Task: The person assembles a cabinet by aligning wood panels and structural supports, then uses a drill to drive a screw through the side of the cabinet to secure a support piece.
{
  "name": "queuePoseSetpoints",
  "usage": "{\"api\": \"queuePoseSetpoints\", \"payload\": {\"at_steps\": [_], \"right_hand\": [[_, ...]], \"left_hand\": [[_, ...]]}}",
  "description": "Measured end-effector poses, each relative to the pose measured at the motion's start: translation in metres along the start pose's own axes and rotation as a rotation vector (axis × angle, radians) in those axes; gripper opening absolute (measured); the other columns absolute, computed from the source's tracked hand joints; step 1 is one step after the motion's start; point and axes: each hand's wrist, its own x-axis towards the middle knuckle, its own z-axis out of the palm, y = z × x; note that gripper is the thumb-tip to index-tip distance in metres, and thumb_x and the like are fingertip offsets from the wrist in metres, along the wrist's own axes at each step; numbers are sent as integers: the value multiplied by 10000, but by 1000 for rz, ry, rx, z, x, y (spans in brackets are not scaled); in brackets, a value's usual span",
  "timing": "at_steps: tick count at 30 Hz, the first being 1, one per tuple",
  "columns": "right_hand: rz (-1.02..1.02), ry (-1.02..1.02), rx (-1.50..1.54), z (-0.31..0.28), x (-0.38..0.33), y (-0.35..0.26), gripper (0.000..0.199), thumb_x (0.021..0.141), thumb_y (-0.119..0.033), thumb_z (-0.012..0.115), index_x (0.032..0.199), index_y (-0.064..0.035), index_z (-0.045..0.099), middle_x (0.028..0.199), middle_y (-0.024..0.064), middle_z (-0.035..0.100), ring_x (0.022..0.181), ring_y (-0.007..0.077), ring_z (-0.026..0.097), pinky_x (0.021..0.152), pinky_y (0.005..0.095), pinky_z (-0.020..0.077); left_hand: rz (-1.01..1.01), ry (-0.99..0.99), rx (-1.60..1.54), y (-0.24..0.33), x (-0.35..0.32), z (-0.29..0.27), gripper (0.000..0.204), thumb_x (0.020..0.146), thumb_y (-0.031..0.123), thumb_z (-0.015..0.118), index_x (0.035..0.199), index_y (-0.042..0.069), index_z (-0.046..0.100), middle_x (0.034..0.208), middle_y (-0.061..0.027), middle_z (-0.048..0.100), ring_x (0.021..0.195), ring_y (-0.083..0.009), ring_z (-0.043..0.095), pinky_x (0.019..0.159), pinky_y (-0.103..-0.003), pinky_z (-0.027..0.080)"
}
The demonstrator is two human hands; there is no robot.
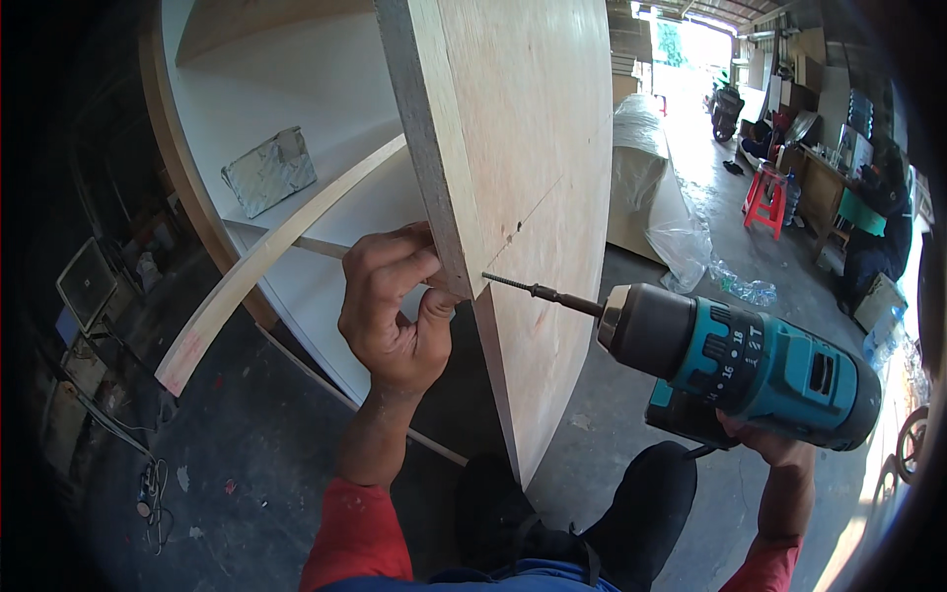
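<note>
In my right hand (774, 439) is a teal and black cordless drill (760, 365), my fingers closed round its grip, mostly hidden under the drill body. From its chuck a driver bit points left, with a long dark screw (508, 282) at its end. The screw's tip meets the face of a pale plywood panel (538, 128) close to its left edge. My left hand (395, 306) pinches the lower end of a wooden strip (434, 158) along that edge, beside the screw tip. A pencil line and small dark marks run up the panel from there.
A curved wooden strip (286, 242) juts out left of my left hand. Behind it stands a white-lined cabinet (335, 84) with a paint-smeared block (271, 173) inside. Farther right are a plastic-wrapped piece (641, 187), a red stool (765, 200) and a parked motorbike (727, 111).
</note>
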Motion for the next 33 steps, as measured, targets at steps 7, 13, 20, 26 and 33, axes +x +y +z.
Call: {"api": "queuePoseSetpoints", "payload": {"at_steps": [7,13,20,26,33], "right_hand": [[-26,-1,-140,-7,12,-13,482,708,-141,850,1164,-128,695,1024,16,704,939,213,670,882,378,531],[84,-44,64,1,-10,-4,416,754,-45,840,1144,-43,693,935,52,727,804,159,702,768,347,575],[471,-107,584,2,-39,15,594,790,-366,785,1343,-195,647,1419,55,589,1303,269,556,1200,490,256],[239,188,366,15,-32,25,553,786,-376,791,1242,-80,688,1232,91,683,1104,227,657,1031,405,455],[253,85,283,11,-39,33,601,782,-370,789,1297,-97,641,1294,96,637,1177,255,597,1070,431,403]], "left_hand": [[-49,-12,-14,3,0,1,279,892,107,752,1093,-21,604,1055,-156,644,972,-214,622,841,-311,494],[-42,56,25,1,3,2,246,905,223,734,1051,43,651,994,-108,690,950,-277,660,849,-382,480],[8,20,-2,2,2,4,275,894,111,743,1092,-18,604,1054,-148,617,974,-211,613,848,-308,489],[-24,107,-4,2,1,10,213,879,151,735,1048,55,647,996,-98,691,945,-266,657,865,-371,459],[-32,125,-17,4,2,11,241,860,167,767,1036,59,642,999,-87,701,942,-259,665,869,-370,457]]}}
